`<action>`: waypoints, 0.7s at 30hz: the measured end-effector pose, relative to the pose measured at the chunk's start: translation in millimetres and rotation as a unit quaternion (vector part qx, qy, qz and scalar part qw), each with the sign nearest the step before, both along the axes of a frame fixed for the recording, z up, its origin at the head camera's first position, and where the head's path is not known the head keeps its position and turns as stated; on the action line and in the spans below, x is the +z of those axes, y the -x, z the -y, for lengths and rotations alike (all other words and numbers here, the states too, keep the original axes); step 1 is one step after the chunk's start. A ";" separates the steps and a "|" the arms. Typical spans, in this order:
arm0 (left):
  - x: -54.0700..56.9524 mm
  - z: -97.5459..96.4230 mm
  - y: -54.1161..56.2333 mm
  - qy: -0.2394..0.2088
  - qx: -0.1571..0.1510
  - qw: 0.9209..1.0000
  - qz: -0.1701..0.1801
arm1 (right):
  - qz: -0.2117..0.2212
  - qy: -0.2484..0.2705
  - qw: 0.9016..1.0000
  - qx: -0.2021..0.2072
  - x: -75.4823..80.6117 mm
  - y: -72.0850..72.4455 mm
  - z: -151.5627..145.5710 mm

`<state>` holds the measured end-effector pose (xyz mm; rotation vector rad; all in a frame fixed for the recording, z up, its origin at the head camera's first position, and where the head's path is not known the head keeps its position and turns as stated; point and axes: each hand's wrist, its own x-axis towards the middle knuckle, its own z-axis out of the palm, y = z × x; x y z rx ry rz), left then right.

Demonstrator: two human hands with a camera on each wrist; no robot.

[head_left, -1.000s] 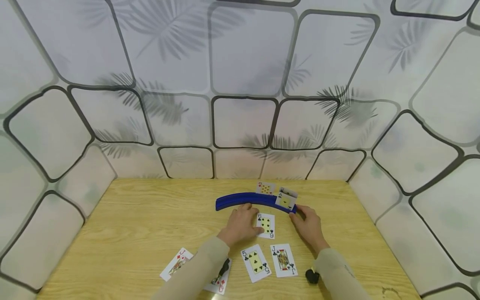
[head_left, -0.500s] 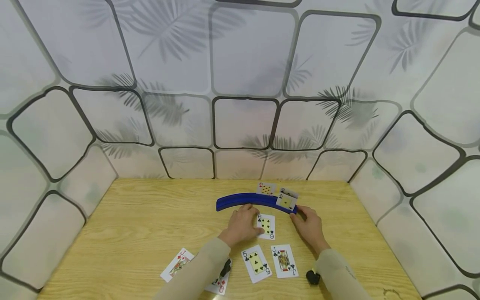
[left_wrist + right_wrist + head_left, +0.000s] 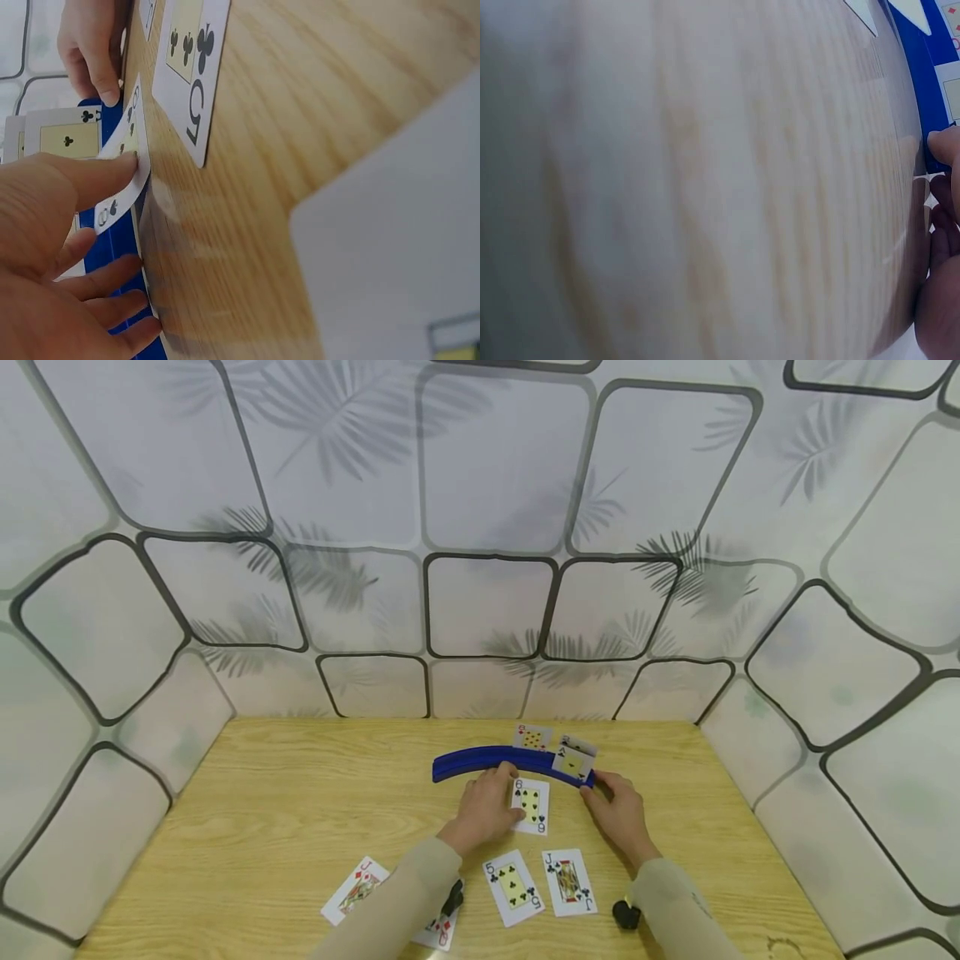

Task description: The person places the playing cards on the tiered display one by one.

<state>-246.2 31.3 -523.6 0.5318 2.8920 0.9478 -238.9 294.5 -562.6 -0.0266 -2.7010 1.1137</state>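
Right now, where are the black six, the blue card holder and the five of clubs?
Black six [image 3: 532, 807]: head view, middle of its face.
Blue card holder [image 3: 469, 761]: head view, its bare left part.
Five of clubs [image 3: 513, 888]: head view, middle of its face.

Your head view stands highest and farthest off: from the near side it looks forward and down on the table [image 3: 262, 810], up to the far wall [image 3: 480, 610]. Your left-wrist view, tilted sideways, sits low and close by your left hand [image 3: 483, 806], facing right along the blue card rack [image 3: 472, 762] to your right hand [image 3: 618, 814]. Your right-wrist view, also sideways, is very near the blurred table and faces left, the blue card rack at its far edge. Head and left-wrist views share the six card [image 3: 532, 803]; all three share the blue card rack.
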 end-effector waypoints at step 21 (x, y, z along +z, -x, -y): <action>-4.2 6.6 5.6 -0.196 -0.027 0.980 0.001 | -0.014 -0.005 1.000 0.000 -1.4 -2.4 1.3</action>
